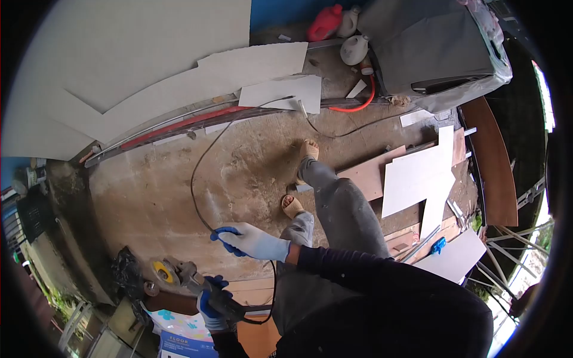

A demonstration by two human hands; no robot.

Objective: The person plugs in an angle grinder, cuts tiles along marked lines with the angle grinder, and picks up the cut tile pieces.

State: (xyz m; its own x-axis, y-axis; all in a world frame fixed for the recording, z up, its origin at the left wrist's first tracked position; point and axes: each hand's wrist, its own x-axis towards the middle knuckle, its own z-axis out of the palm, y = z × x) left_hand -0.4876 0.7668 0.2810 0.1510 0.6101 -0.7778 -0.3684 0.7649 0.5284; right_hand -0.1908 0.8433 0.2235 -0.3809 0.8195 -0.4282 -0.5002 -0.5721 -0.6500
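My left hand (213,303), in a white and blue glove, grips the body of an angle grinder (192,279) at the lower left. The grinder's disc (162,272) has a yellow centre and faces away from me. Its black power cord (192,185) loops up from the handle to my right hand (253,240), gloved the same way. The right fingers are closed around the cord, which runs on across the floor. Beside the grinder lies a black plastic bag (127,271).
White cut sheets (412,176) and brown boards (373,173) lie to the right of my legs. A large white panel (137,59) covers the upper left. Plastic jugs (354,50), an orange hose (371,95) and a grey-covered object (430,48) stand at the top. A blue box (185,345) is at the bottom.
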